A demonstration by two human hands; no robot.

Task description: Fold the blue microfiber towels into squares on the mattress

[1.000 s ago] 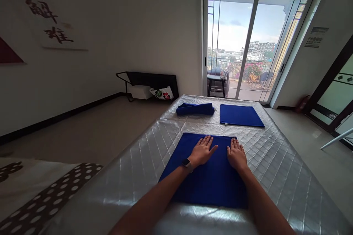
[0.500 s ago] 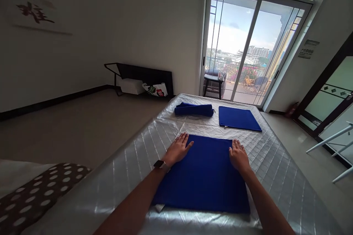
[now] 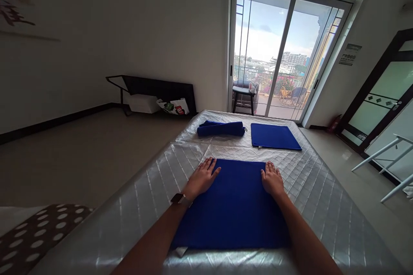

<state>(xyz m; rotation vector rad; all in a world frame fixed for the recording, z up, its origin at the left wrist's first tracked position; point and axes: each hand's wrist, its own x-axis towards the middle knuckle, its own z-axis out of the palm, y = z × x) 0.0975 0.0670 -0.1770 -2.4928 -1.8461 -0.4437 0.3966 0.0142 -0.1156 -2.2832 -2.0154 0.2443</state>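
A flat blue square of cloth [image 3: 235, 206], perhaps a cushion cover, lies spread on a silver quilted surface [image 3: 145, 189]. My left hand [image 3: 202, 178] rests with fingers spread on its far left corner, a watch on the wrist. At the far right corner, my right hand [image 3: 272, 179] lies flat with fingers stretched out. A small white tag [image 3: 181, 251] sticks out at the near left corner. Farther off are a loosely rolled blue cloth [image 3: 221, 128] and another flat blue cloth [image 3: 275, 136].
Beyond the bed-like surface stands a sliding glass door [image 3: 287, 51] with a stool [image 3: 243, 94] behind it. A black rack [image 3: 158, 88] with a white box [image 3: 143, 103] is by the wall. White-legged furniture [image 3: 379, 159] stands right; polka-dot fabric [image 3: 48, 227] lies at lower left.
My left hand has slid left from the middle of the cloth to its far left corner. The right hand stays at the right corner. The view has shifted to the right.
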